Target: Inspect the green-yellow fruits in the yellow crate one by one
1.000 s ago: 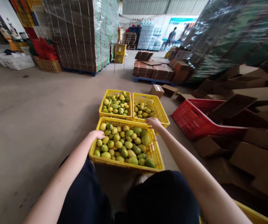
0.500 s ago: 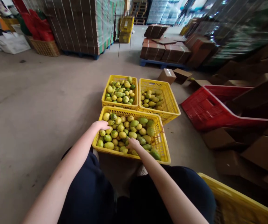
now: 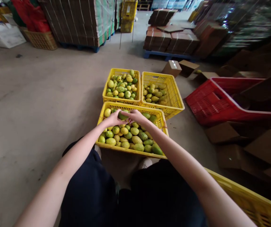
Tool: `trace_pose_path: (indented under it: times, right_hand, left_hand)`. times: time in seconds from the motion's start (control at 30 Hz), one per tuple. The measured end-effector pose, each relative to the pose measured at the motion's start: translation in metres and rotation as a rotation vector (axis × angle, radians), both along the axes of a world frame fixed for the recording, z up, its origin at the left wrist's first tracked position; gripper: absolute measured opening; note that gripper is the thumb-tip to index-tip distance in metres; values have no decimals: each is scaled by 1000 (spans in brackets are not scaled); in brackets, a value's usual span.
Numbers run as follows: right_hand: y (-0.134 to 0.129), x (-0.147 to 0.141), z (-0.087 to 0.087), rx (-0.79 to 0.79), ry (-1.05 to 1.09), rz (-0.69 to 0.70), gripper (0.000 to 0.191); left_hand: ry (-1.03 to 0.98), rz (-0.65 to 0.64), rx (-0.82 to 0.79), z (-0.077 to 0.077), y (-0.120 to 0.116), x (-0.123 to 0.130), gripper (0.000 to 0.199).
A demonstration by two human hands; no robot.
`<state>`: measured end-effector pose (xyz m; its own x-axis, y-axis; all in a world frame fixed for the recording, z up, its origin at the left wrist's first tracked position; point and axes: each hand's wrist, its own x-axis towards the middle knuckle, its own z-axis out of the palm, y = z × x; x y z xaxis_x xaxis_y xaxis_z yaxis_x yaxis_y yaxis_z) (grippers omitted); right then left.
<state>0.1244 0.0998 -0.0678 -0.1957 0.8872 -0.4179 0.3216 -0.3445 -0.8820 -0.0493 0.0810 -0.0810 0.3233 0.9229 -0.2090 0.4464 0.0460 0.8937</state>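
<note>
Between my left grip (image 3: 113, 119) and right grip (image 3: 135, 116), my fingers cover part of the green fruit (image 3: 123, 115); I can't make out every fingertip. My hands hide some pieces in the front crate (image 3: 130, 152), and its lower layers are buried. My legs hide most of both shoes (image 3: 146, 163). At 4 o'clock, my right arm and the edge cut off a yellow crate (image 3: 251, 193). At 2 o'clock, the red crate (image 3: 204, 101) runs out of view; the wrapped stack (image 3: 249, 28) beyond is blurred.
</note>
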Motion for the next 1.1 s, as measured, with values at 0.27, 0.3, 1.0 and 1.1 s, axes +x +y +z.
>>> trace_pose_path:
  times: [0.27, 0.3, 1.0, 1.1]
  right_hand:
    - [-11, 28, -24, 36, -373, -48, 25]
    - [-17, 30, -39, 14, -443, -23, 14]
    - [-53, 9, -180, -7, -964, 298, 40]
    - [-50, 12, -181, 16, -930, 303, 33]
  left_hand:
    - [-78, 275, 48, 14, 5, -13, 56]
    - [-84, 295, 42, 13, 5, -15, 55]
    - [-39, 398, 135, 17, 7, -26, 52]
    - [-45, 413, 132, 19, 5, -28, 51]
